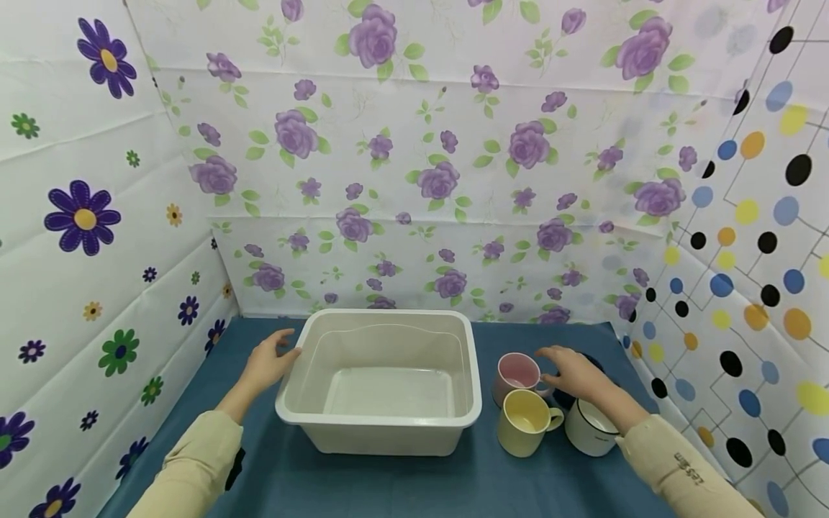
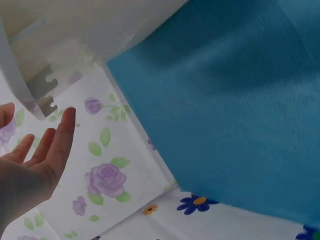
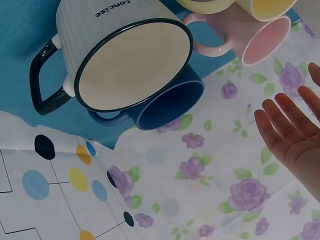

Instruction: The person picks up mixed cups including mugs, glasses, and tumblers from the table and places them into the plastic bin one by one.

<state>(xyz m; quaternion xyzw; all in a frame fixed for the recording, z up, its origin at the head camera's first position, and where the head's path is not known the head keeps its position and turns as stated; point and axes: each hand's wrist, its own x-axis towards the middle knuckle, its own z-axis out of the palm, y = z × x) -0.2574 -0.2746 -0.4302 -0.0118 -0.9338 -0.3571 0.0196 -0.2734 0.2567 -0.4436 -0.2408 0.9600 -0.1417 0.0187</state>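
Note:
My left hand [image 1: 267, 362] is at the left rim of a cream plastic tub [image 1: 382, 419], its fingers spread and relaxed. In the left wrist view that hand [image 2: 35, 165] shows beside the tub's edge [image 2: 20, 75], holding nothing. Over the mugs on the right hovers my right hand [image 1: 573, 370], fingers loosely extended. Nearest to it are a pink mug [image 1: 517, 368] and a dark blue mug [image 3: 172, 105], which it partly hides in the head view. A yellow mug [image 1: 518, 435] stands in front of the pink one. Beside it is a white mug [image 1: 588, 435] with a black rim and handle.
A blue cloth [image 1: 388, 489] covers the table under the tub and mugs. Purple-flowered sheeting [image 1: 414, 266] hangs behind, with daisy-print sheeting [image 1: 149, 288] on the left and dotted sheeting [image 1: 738, 316] on the right.

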